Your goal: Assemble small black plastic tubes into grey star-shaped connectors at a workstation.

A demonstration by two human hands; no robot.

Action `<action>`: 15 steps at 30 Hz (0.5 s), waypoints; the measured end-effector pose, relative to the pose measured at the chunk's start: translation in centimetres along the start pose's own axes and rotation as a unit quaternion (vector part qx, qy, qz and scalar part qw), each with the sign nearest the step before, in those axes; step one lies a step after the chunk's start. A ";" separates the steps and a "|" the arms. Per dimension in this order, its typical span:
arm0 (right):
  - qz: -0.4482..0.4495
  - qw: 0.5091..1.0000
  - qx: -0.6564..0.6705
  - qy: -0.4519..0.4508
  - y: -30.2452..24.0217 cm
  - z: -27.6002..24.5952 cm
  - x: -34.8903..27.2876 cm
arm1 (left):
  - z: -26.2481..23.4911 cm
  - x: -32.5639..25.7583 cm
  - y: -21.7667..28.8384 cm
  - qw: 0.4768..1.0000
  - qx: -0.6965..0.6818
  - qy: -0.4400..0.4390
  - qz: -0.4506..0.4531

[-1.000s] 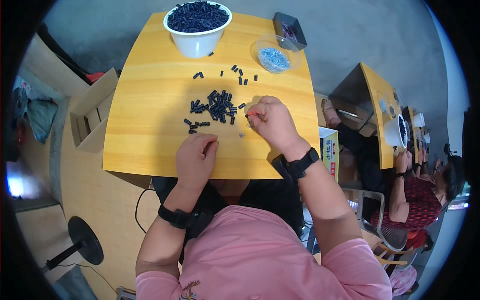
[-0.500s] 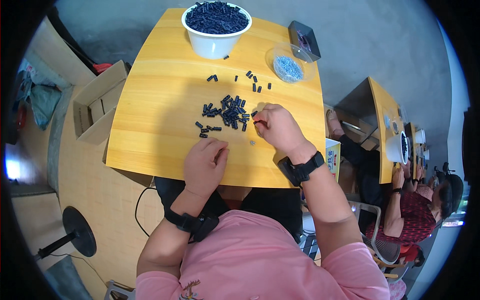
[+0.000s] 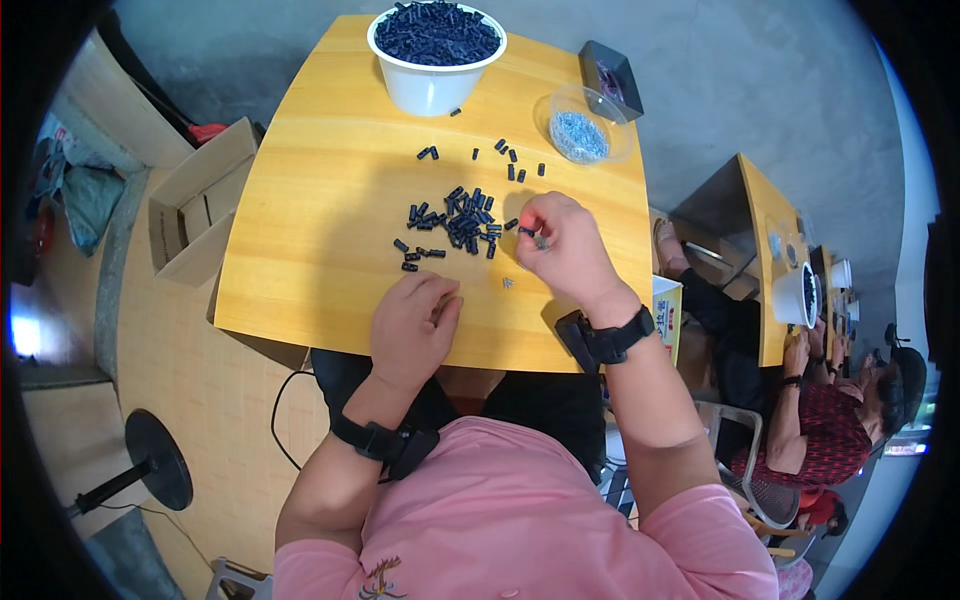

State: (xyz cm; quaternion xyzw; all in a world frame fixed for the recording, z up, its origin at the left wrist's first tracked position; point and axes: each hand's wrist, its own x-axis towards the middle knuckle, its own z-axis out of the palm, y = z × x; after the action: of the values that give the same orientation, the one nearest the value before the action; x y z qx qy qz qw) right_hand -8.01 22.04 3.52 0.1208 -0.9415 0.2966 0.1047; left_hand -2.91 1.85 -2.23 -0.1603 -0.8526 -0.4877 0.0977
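Observation:
A loose pile of small black cylindrical plastic pieces (image 3: 465,222) lies on the yellow wooden table (image 3: 300,240). My right hand (image 3: 562,245) is just right of the pile, with thumb and fingers pinched on one small black piece (image 3: 526,231). Below it, a few tiny silver metal parts (image 3: 508,283) rest on the wood. My left hand (image 3: 410,328) stays near the table's front edge, its fingers curled and thumb close to the fingertips. Whatever those fingers may hold is hidden. Several black pieces (image 3: 411,267) lie just beyond them.
At the back stands a white tub (image 3: 425,85) heaped with black pieces. A clear round bowl (image 3: 580,135) of small silver parts and a dark open box (image 3: 612,80) are at the far right. An open cardboard box (image 3: 200,205) is left of the table. Another person (image 3: 820,430) sits at right.
My right hand has drawn slightly right and up from the pile's edge, a black piece now between its fingertips. My left hand has barely moved.

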 end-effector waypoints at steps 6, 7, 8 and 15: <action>0.201 0.933 0.299 0.000 0.1 0.2 -4.1 | -0.5 0.0 0.3 0.997 -0.069 -0.015 -0.036; 0.201 0.933 0.300 0.003 0.0 0.3 -4.8 | -0.7 0.1 0.4 0.995 -0.089 -0.009 -0.045; 0.218 0.909 0.356 -0.020 -0.4 0.6 -5.5 | -0.8 0.0 0.5 0.993 -0.109 -0.004 -0.053; 0.236 0.827 0.502 -0.093 -4.0 0.5 -5.8 | -0.9 -1.2 2.7 0.974 -0.208 0.009 -0.088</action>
State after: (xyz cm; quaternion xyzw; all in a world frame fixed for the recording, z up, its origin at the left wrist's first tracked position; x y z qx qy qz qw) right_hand -1.44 19.54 3.74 -0.0422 -0.6681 0.7311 -0.1314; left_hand -0.79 2.18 0.01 -0.0969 -0.7424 -0.6624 0.0262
